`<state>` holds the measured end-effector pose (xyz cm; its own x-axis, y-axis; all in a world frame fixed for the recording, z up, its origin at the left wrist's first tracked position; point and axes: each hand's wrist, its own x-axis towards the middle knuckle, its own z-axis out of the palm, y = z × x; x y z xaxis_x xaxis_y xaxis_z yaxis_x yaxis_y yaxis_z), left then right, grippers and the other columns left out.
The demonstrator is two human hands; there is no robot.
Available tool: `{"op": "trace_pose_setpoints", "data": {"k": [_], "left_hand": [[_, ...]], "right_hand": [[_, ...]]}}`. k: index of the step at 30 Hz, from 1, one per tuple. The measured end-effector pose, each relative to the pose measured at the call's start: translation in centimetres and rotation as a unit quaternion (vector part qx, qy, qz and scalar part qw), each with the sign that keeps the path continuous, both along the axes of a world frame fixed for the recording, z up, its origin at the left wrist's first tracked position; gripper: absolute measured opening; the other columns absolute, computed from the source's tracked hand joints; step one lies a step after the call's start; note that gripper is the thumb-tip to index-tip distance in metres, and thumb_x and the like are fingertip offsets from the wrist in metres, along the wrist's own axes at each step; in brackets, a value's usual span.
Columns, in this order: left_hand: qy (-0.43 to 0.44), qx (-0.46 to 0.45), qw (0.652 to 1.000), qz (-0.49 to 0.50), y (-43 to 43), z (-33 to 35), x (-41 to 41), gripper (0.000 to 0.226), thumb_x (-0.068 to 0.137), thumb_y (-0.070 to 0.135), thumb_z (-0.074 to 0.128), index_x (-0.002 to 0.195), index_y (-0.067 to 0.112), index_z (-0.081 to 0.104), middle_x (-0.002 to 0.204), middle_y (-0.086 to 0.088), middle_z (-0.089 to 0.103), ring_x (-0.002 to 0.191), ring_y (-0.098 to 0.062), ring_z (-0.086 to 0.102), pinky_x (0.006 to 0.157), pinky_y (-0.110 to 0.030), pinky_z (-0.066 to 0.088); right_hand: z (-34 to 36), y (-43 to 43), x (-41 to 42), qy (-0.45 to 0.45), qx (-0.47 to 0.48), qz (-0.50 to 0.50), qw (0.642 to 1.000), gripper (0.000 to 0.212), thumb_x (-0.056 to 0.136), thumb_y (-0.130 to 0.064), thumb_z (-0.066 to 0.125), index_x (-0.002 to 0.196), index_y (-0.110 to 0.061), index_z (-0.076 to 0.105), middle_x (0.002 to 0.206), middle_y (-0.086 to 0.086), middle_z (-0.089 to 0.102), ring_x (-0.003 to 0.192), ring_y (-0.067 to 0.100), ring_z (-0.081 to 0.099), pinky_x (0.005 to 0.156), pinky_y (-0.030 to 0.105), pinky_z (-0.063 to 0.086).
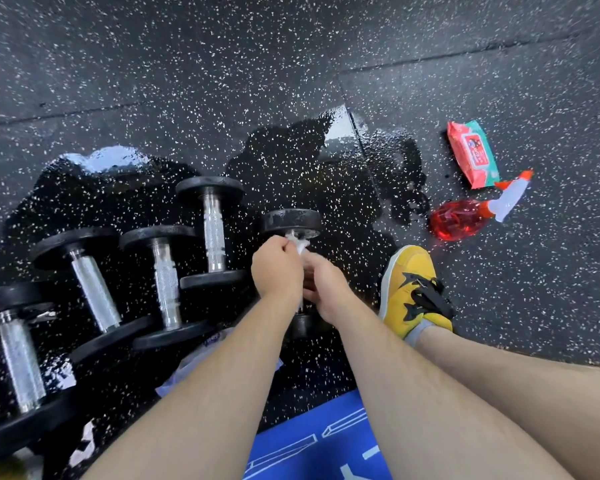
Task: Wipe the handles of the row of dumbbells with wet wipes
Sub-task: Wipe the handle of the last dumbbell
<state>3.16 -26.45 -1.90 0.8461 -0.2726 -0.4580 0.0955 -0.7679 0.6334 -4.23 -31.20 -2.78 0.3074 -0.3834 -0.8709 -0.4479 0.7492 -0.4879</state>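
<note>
Dumbbell handle (293, 234), rightmost dumbbell (291, 221) of the row, lying on the floor just below frame centre with its ends at 12 and 6 o'clock; the bar is almost wholly covered by both hands. Left hand (276, 268): fingers curled, pinching a crumpled white wet wipe (299, 246) against the upper end of the bar, close under the far head. Right hand (326, 291): curled round the bar lower down, apparently steadying it; its fingertips are hidden. Assessment: steel bar, rigid and knurled, likely slick where wet; the round heads make the piece heavy and liable to roll, so take hold at mid-bar and let the wipe, soft and easily torn on the knurling, travel around it. Four other dumbbells (212, 233) lie side by side at 9 o'clock of the hands, handles bare. Speckled rubber floor (187, 64) is wet and glossy beneath the row. Wipes pack (473, 154) and a red spray bottle (465, 218) lie at 2 o'clock, well apart. Yellow shoe (411, 289) at 3 o'clock; blue mat (319, 441) at 6 o'clock.
</note>
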Motion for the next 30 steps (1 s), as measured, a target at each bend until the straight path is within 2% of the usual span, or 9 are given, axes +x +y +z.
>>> {"op": "trace_pose_setpoints", "data": {"k": [3,6,9,14,17,19,22,26,30], "left_hand": [[-0.006,-0.023,0.999,-0.030,1.7,-0.1,-1.2,0.034,0.096,0.020,0.051,0.062,0.014,0.052,0.063,0.004,0.055,0.058,-0.016,0.047,0.050,-0.032,0.032],[-0.031,-0.062,0.995,-0.067,3.9,-0.3,-3.2,0.032,0.098,0.020,0.049,0.067,0.015,0.052,0.082,0.006,0.055,0.068,-0.012,0.050,0.055,-0.027,0.037],[-0.025,-0.110,0.991,-0.076,5.5,-0.8,-4.1,0.018,0.098,0.019,0.052,0.088,0.017,0.067,0.103,0.009,0.051,0.082,-0.005,0.056,0.062,-0.021,0.039],[-0.023,-0.162,0.986,-0.027,6.2,-0.7,-2.9,0.019,0.098,0.019,0.051,0.111,0.028,0.061,0.096,0.022,0.057,0.089,0.008,0.053,0.070,-0.016,0.035],[-0.034,-0.175,0.984,-0.021,6.4,-1.4,-2.9,0.020,0.095,0.013,0.056,0.111,0.024,0.061,0.100,0.017,0.058,0.090,0.005,0.052,0.078,-0.021,0.044],[-0.037,-0.188,0.981,-0.036,6.4,-2.2,-2.9,0.016,0.093,0.017,0.056,0.106,0.026,0.060,0.104,0.007,0.063,0.096,-0.009,0.058,0.082,-0.033,0.049],[-0.047,-0.194,0.978,-0.057,6.1,-2.1,-3.2,0.024,0.089,0.021,0.048,0.108,0.026,0.062,0.109,0.007,0.062,0.100,-0.013,0.059,0.080,-0.035,0.050],[-0.032,-0.152,0.988,-0.025,5.6,-1.5,-3.9,0.030,0.091,0.016,0.056,0.120,0.021,0.057,0.115,0.013,0.051,0.102,-0.008,0.053,0.078,-0.031,0.045],[-0.007,-0.121,0.992,-0.039,5.7,-2.3,-3.9,0.028,0.096,0.024,0.054,0.124,0.022,0.057,0.123,0.006,0.056,0.107,-0.011,0.057,0.078,-0.031,0.049]], "right_hand": [[-0.5,0.6,0.1,0.009,-0.088,-0.001,0.996,0.027,0.088,-0.039,0.066,0.114,-0.031,0.067,0.105,0.000,0.075,0.093,0.018,0.072,0.081,0.039,0.060],[-0.5,1.6,0.4,0.020,-0.167,-0.008,0.986,0.020,0.082,-0.041,0.073,0.098,-0.042,0.060,0.084,-0.002,0.066,0.078,0.018,0.066,0.076,0.040,0.056],[-0.6,2.6,0.8,0.039,-0.243,0.047,0.968,0.007,0.084,-0.033,0.072,0.084,-0.036,0.066,0.068,-0.007,0.060,0.067,0.014,0.061,0.075,0.040,0.056],[-0.2,3.6,1.4,0.071,-0.274,0.093,0.954,0.017,0.072,-0.033,0.072,0.089,-0.032,0.072,0.086,-0.006,0.069,0.076,0.012,0.067,0.078,0.037,0.060],[-0.2,3.7,1.1,0.063,-0.320,0.196,0.925,0.020,0.077,-0.027,0.070,0.097,-0.031,0.071,0.098,-0.005,0.067,0.079,0.006,0.067,0.072,0.023,0.056],[0.3,3.0,1.4,0.069,-0.362,0.263,0.892,0.012,0.082,-0.019,0.064,0.082,-0.029,0.071,0.094,-0.005,0.065,0.080,0.003,0.062,0.064,0.009,0.043],[0.6,1.7,2.8,0.089,-0.414,0.262,0.867,0.020,0.081,-0.012,0.057,0.069,-0.024,0.068,0.088,-0.003,0.064,0.078,0.005,0.059,0.064,0.019,0.040],[0.9,0.8,3.7,0.097,-0.408,0.163,0.893,0.021,0.080,-0.011,0.057,0.068,-0.025,0.066,0.094,-0.002,0.064,0.080,0.011,0.061,0.070,0.028,0.048],[0.8,2.4,0.9,0.098,-0.379,0.227,0.892,0.019,0.079,-0.012,0.062,0.062,-0.020,0.065,0.079,-0.004,0.067,0.073,0.009,0.060,0.063,0.026,0.045]]}}
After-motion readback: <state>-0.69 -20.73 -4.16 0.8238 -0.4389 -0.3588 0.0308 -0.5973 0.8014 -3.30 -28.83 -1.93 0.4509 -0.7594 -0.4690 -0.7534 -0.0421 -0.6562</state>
